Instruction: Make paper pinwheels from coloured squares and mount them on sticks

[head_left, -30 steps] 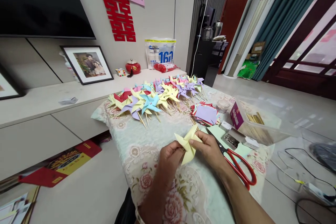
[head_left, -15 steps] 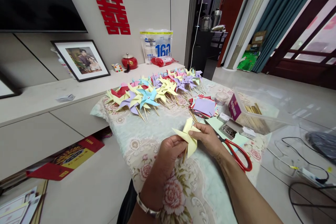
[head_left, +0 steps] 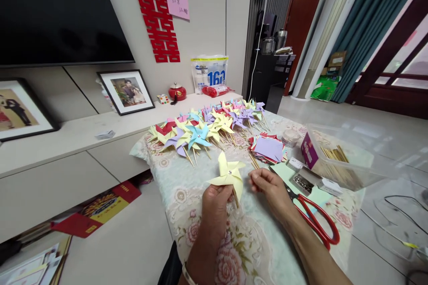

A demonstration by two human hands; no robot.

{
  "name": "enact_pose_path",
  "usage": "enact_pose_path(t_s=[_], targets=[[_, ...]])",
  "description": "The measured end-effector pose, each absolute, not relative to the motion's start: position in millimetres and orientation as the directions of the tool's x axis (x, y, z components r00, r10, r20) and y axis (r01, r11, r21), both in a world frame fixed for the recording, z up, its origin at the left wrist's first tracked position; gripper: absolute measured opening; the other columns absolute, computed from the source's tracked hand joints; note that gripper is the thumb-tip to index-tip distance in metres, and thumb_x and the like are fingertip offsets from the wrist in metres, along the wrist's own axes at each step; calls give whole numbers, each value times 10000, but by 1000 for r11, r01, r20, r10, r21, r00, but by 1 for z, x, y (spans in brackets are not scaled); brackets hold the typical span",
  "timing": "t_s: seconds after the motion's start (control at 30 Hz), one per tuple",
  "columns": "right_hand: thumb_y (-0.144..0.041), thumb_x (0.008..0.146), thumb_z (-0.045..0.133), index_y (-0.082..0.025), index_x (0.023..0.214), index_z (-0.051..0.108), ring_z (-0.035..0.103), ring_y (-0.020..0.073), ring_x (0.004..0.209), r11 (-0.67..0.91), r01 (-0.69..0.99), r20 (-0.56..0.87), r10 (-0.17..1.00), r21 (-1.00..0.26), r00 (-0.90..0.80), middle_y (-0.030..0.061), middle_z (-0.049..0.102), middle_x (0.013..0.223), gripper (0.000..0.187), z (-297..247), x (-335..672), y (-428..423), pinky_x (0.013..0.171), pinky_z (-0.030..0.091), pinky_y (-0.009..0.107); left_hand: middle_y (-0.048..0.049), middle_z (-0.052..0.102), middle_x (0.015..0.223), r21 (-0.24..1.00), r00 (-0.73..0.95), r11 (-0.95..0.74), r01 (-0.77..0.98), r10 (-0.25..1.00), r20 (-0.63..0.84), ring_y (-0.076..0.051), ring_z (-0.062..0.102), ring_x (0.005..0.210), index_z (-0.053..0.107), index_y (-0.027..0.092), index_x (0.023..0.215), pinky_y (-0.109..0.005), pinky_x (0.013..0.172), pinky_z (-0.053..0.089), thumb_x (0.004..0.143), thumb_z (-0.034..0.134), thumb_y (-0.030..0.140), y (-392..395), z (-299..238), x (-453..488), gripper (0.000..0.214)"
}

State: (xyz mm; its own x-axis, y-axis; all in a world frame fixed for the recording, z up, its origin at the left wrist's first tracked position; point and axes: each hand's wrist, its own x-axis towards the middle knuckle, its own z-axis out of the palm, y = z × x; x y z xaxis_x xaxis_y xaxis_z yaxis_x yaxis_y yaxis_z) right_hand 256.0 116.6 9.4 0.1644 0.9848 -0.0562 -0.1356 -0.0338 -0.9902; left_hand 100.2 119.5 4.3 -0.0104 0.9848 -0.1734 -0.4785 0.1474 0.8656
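Note:
My left hand [head_left: 216,200] grips a pale yellow paper pinwheel [head_left: 230,171] from below, around its wooden stick. The pinwheel faces me, with a small shiny pin at its centre. To its right my right hand [head_left: 267,185] is apart from it, fingers curled together, with nothing showing in them. Just beyond that hand lie a few wooden sticks [head_left: 254,161]. Scissors with red handles [head_left: 316,222] rest beside my right wrist, partly over pale green paper [head_left: 284,171]. A small open box of metal pins [head_left: 302,182] sits on that paper.
Many finished pinwheels [head_left: 199,136] in several colours crowd the table's far left. A stack of coloured paper [head_left: 268,148], a round clear tub [head_left: 290,137] and a clear plastic bin [head_left: 354,176] of sticks stand at the right. A flowered cloth [head_left: 187,187] covers the table.
My right hand has let go of the yellow pinwheel and moved to the right. My left hand still holds the pinwheel, whose face now shows fully. The view has shifted left and up.

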Motion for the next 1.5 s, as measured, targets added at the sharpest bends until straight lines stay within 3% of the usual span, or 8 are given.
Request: enact_pose_path(t_s=[0.1,0.17,0.43,0.57,0.73,0.97,1.13,1.5], targets=[[-538,750,755,-164,708,655,536,135,560,-37,-43,-38,999,-998,33,10,644,656,389,11,247,112,575,405,270,31,581,592,861,-28,131,-491,986,-166,-109,442,549,672,177,643,-242,563,368,613,750,278,120,7,100,131],[-543,795,710,-166,714,660,543,142,576,28,23,29,999,-999,36,6,634,647,388,12,243,111,583,417,272,32,559,584,856,-10,139,-498,986,-166,-118,449,559,662,184,636,-249,569,374,619,744,282,120,8,100,129],[-442,862,677,-185,1056,737,698,242,891,225,178,243,966,-958,88,88,764,981,327,14,242,105,811,530,363,24,546,581,872,34,127,-472,992,-125,-125,440,572,675,181,641,-253,579,375,674,735,291,120,1,101,129],[-365,876,664,-186,1101,743,712,235,881,323,279,347,937,-904,39,86,763,955,298,19,240,103,797,549,357,20,593,606,865,46,146,-480,989,-141,-108,402,550,728,165,724,-242,552,341,648,751,275,120,2,101,136],[-313,906,631,-199,1109,739,699,210,853,365,362,389,921,-857,-8,67,743,925,256,20,241,102,782,538,332,29,571,552,854,39,156,-496,987,-158,-95,378,528,711,150,652,-232,534,317,609,760,261,119,8,103,129],[-330,932,597,-211,1133,720,656,238,992,409,467,535,827,-784,172,99,700,1105,263,13,249,104,856,525,364,22,597,559,835,52,189,-517,981,-189,-91,404,526,725,133,690,-220,532,329,599,773,230,115,11,106,141],[-348,950,573,-249,1227,692,553,280,1228,417,544,578,800,-728,159,102,650,1271,318,11,255,106,1047,432,464,33,576,507,840,115,229,-492,973,-199,-76,391,485,709,130,632,-207,502,311,582,777,208,112,12,107,115],[-307,943,589,-243,1185,700,593,257,1162,452,555,600,792,-699,110,97,661,1226,274,10,253,106,992,473,422,44,540,464,834,123,215,-508,977,-176,-72,375,446,700,148,559,-216,476,314,583,822,201,110,18,109,136]])
